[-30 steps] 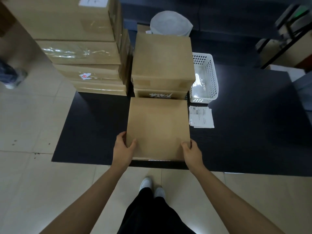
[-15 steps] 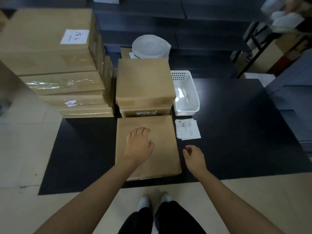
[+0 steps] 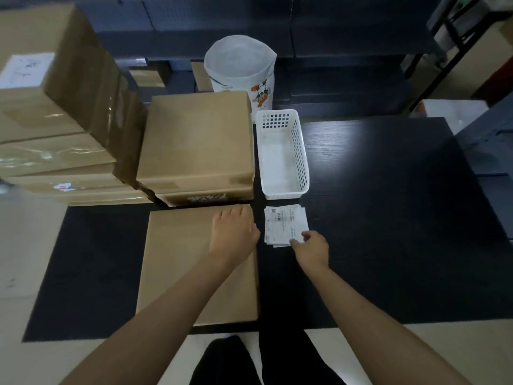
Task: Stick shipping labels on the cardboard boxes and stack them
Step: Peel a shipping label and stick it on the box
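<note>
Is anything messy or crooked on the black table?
A little. The shipping labels lie in a loose, fanned pile, their edges not lined up, where the right hand touches them. The front box lies flat under the left hand. Nothing looks spilled or broken.

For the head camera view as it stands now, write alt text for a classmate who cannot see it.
A person's right hand touches a small pile of shipping labels on a black table, while the left hand rests on a flat cardboard box. Behind the box stand stacked boxes and a white basket.
</note>
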Action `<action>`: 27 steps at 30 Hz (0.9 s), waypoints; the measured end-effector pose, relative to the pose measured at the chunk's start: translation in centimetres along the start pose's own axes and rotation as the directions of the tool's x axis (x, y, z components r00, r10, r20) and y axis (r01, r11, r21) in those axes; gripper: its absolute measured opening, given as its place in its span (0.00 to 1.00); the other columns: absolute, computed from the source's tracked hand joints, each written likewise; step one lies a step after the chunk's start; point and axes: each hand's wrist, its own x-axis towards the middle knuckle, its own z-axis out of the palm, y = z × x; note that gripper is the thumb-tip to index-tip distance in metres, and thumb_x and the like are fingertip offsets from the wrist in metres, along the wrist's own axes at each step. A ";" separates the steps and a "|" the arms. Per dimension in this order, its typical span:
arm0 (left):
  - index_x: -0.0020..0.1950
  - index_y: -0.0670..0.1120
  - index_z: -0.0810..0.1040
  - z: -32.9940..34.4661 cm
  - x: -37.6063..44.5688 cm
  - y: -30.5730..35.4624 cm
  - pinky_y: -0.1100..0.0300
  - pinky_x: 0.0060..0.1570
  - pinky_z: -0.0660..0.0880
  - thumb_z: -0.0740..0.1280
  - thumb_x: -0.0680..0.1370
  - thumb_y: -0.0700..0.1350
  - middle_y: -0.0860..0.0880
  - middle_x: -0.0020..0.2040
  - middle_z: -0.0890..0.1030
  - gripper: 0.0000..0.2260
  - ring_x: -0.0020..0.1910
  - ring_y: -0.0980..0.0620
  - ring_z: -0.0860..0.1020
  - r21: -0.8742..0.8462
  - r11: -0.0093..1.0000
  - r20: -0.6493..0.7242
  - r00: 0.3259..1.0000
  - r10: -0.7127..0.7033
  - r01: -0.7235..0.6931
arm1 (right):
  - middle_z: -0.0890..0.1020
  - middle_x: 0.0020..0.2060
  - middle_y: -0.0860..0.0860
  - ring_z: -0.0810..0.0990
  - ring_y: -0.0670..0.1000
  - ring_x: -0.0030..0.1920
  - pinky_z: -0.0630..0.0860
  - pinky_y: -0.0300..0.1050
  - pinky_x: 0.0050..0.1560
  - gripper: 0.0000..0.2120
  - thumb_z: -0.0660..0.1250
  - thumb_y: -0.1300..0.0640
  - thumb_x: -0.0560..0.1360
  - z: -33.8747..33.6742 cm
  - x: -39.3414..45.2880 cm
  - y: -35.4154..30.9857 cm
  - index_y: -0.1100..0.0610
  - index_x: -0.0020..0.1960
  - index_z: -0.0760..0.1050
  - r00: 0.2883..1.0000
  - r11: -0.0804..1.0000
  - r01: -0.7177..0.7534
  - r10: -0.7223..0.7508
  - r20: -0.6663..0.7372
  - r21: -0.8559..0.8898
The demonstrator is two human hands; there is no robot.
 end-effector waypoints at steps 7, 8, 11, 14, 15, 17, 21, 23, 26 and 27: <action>0.60 0.48 0.74 1.9 1.6 1.5 0.56 0.57 0.64 0.59 0.77 0.49 0.50 0.58 0.75 0.13 0.58 0.50 0.72 0.003 1.000 0.004 1.000 -0.015 0.015 | 0.71 0.63 0.57 0.70 0.57 0.64 0.71 0.52 0.59 0.37 0.75 0.40 0.66 0.6 2.8 -1.3 0.59 0.66 0.68 0.998 0.982 -0.066 0.062 -0.033 -0.179; 0.60 0.48 0.74 1.9 1.8 1.5 0.56 0.57 0.64 0.59 0.77 0.49 0.50 0.58 0.75 0.13 0.58 0.50 0.72 0.005 1.000 0.006 1.000 -0.015 0.015 | 0.71 0.63 0.57 0.69 0.58 0.64 0.70 0.53 0.60 0.38 0.75 0.39 0.65 0.8 3.1 -1.5 0.59 0.66 0.68 0.997 0.975 -0.074 0.064 -0.052 -0.208; 0.59 0.48 0.75 2.0 2.3 1.3 0.56 0.57 0.65 0.59 0.77 0.49 0.50 0.57 0.75 0.13 0.57 0.49 0.73 0.004 1.000 0.007 1.000 -0.017 0.017 | 0.71 0.63 0.58 0.70 0.58 0.63 0.69 0.54 0.61 0.38 0.77 0.40 0.63 1.3 3.6 -1.9 0.60 0.63 0.66 0.993 0.960 -0.100 0.079 -0.092 -0.261; 0.58 0.49 0.76 2.0 2.7 1.2 0.57 0.56 0.65 0.60 0.77 0.48 0.50 0.56 0.75 0.12 0.56 0.49 0.73 0.003 1.000 -0.008 1.000 -0.021 0.021 | 0.69 0.62 0.59 0.70 0.59 0.62 0.68 0.54 0.61 0.39 0.79 0.44 0.62 1.7 3.8 -2.2 0.60 0.62 0.64 0.986 0.958 -0.144 0.116 -0.123 -0.250; 0.58 0.49 0.76 2.0 2.8 1.3 0.57 0.55 0.65 0.60 0.77 0.48 0.50 0.56 0.75 0.12 0.56 0.49 0.73 0.003 1.000 -0.008 1.000 -0.022 0.022 | 0.69 0.63 0.59 0.69 0.59 0.62 0.68 0.53 0.62 0.39 0.80 0.45 0.62 1.6 3.9 -2.3 0.60 0.63 0.64 0.984 0.958 -0.153 0.125 -0.128 -0.242; 0.58 0.48 0.76 2.0 3.0 1.4 0.56 0.55 0.65 0.60 0.77 0.47 0.49 0.56 0.75 0.12 0.56 0.49 0.72 0.002 1.000 -0.007 1.000 -0.022 0.022 | 0.69 0.63 0.59 0.69 0.59 0.63 0.66 0.53 0.63 0.40 0.80 0.45 0.61 1.5 4.1 -2.5 0.61 0.63 0.65 0.984 0.953 -0.156 0.127 -0.124 -0.259; 0.58 0.47 0.76 2.0 3.2 1.3 0.55 0.55 0.66 0.60 0.77 0.47 0.48 0.56 0.74 0.12 0.56 0.47 0.72 0.001 1.000 0.002 1.000 -0.026 0.026 | 0.70 0.64 0.58 0.69 0.59 0.64 0.64 0.52 0.65 0.41 0.81 0.44 0.59 0.9 4.6 -2.4 0.61 0.63 0.67 0.984 0.947 -0.174 0.155 -0.092 -0.271; 0.58 0.47 0.76 1.9 3.3 1.4 0.55 0.55 0.66 0.60 0.77 0.47 0.48 0.56 0.74 0.12 0.56 0.47 0.72 0.010 1.000 0.007 1.000 -0.015 0.015 | 0.71 0.63 0.58 0.69 0.59 0.64 0.65 0.53 0.64 0.40 0.81 0.47 0.59 0.5 4.7 -2.3 0.60 0.62 0.66 0.984 0.951 -0.170 0.150 -0.093 -0.258; 0.57 0.47 0.76 1.9 3.2 1.4 0.56 0.54 0.65 0.59 0.77 0.46 0.48 0.56 0.73 0.11 0.56 0.47 0.71 0.027 1.000 0.020 1.000 -0.005 0.005 | 0.75 0.60 0.58 0.73 0.59 0.60 0.67 0.53 0.61 0.31 0.79 0.53 0.64 0.1 4.7 -2.0 0.59 0.59 0.66 0.991 0.968 -0.122 0.108 -0.077 -0.219; 0.57 0.47 0.76 1.9 3.2 1.4 0.56 0.54 0.65 0.59 0.77 0.46 0.48 0.56 0.74 0.11 0.55 0.47 0.71 0.030 1.000 0.022 1.000 -0.002 0.001 | 0.76 0.58 0.57 0.75 0.58 0.58 0.69 0.53 0.59 0.26 0.77 0.55 0.66 0.0 4.7 -1.8 0.58 0.57 0.66 0.994 0.975 -0.103 0.093 -0.063 -0.195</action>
